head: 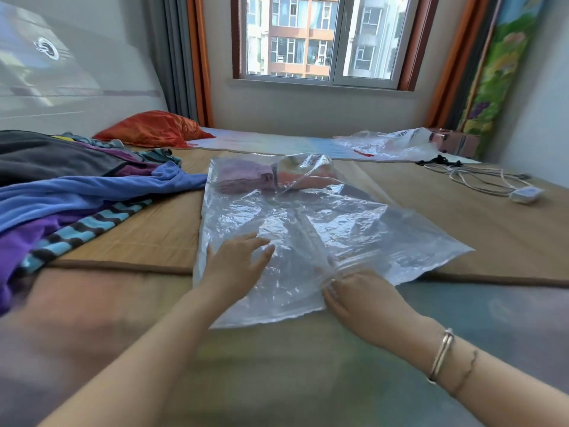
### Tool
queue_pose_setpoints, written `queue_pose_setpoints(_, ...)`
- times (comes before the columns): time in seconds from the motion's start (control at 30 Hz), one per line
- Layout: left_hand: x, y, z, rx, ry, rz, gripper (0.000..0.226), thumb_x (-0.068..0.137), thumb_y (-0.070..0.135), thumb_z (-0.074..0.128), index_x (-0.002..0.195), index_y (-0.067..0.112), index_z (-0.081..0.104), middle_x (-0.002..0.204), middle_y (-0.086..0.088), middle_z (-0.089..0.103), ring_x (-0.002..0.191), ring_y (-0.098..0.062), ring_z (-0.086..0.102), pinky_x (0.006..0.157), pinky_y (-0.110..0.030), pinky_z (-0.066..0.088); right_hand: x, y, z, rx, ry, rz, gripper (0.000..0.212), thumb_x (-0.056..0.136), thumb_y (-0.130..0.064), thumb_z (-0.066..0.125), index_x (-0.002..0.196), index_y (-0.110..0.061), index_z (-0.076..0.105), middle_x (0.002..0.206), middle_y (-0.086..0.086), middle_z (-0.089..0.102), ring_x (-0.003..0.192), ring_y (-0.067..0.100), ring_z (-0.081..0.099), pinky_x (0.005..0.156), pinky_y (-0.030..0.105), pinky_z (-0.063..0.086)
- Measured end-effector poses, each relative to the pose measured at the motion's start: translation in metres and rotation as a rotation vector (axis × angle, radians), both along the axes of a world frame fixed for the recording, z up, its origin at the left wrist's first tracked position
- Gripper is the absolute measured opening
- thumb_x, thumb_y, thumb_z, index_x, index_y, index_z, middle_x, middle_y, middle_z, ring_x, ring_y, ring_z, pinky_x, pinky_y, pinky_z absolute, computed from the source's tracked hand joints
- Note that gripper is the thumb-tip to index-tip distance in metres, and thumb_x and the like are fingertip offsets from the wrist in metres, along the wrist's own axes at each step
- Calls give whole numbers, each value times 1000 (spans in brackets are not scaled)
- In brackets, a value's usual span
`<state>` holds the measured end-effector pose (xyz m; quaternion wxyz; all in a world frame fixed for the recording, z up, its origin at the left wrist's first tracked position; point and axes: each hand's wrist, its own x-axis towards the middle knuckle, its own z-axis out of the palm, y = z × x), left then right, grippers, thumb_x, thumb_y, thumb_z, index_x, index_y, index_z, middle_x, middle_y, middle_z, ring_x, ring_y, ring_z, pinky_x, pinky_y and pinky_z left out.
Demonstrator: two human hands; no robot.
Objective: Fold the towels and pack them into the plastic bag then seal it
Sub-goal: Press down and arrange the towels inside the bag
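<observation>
A large clear plastic bag (338, 229) lies flat on the bed's straw mat, its mouth toward me. Folded towels (246, 178), pinkish and reddish, sit inside at the bag's far end. My left hand (237, 266) rests flat on the near left part of the bag with fingers straight. My right hand (360, 292) lies at the bag's near edge, its fingertips pinching a gathered fold of the plastic.
Blue, purple and striped cloths (77, 211) are heaped on the left. An orange pillow (154, 127) and another plastic bag (391, 143) lie at the far side. A white cable with a plug (505, 186) sits at the right.
</observation>
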<state>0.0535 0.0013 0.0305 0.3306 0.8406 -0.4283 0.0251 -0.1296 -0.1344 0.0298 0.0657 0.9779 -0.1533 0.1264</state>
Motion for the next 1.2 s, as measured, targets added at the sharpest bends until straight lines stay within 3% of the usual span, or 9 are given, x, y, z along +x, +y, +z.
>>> queue_pose_setpoints(0.1,-12,29,0,-86,-2,50,36,98,46,43,124,30,62,140,10,53,133,-12,43,112,-34,17,-23,23,-8,-147,-122,8,38,86,-38,32,76,-19,64,71,-2,66,61,23,63,51,28,45)
queue_pose_setpoints(0.2,-13,59,-2,-158,-4,91,34,98,48,43,118,31,64,132,10,59,126,-16,51,112,-55,24,-21,52,7,-176,-227,11,35,84,-35,35,64,-19,59,56,-4,58,50,20,57,41,25,39)
queue_pose_setpoints(0.37,2,107,-3,-354,70,218,30,96,43,47,113,29,67,117,4,68,107,-23,61,101,-55,40,16,88,21,-146,-348,143,33,87,-32,38,58,-19,46,49,-6,48,53,18,51,38,27,40)
queue_pose_setpoints(0.57,61,155,-5,-515,72,418,22,97,24,51,112,21,68,112,2,68,108,-18,59,89,-29,41,129,126,35,9,-306,243,27,89,-34,41,72,-19,56,72,-3,64,75,21,57,60,32,47)
queue_pose_setpoints(0.8,136,186,-17,-504,-5,665,26,91,15,57,115,13,68,126,-5,63,117,-28,55,102,-39,41,288,155,27,397,-279,338,21,84,-23,54,100,-20,67,93,-2,64,86,16,60,79,32,49)
queue_pose_setpoints(0.87,152,198,-22,-448,-26,772,28,90,16,59,116,14,68,132,-6,59,121,-31,52,103,-40,36,328,163,21,487,-280,404,23,84,-19,55,103,-19,68,115,2,61,99,17,60,91,38,48)
queue_pose_setpoints(0.97,166,213,-25,-367,-2,915,29,92,23,57,120,21,65,144,1,48,123,-33,40,101,-39,28,373,180,19,554,-260,476,26,86,-7,55,109,-12,67,149,8,36,127,21,47,102,25,37)
queue_pose_setpoints(1.1,169,223,-26,-336,58,992,30,94,28,56,123,27,62,148,7,42,121,-33,33,99,-42,29,416,199,24,432,-213,550,26,84,0,50,103,-5,67,161,11,10,139,19,37,92,24,39)
queue_pose_setpoints(1.2,170,225,-24,-327,84,978,31,95,29,55,125,30,60,149,11,39,123,-31,31,100,-41,28,447,205,29,351,-100,529,16,84,0,48,78,-7,61,159,12,19,142,18,31,98,37,41)
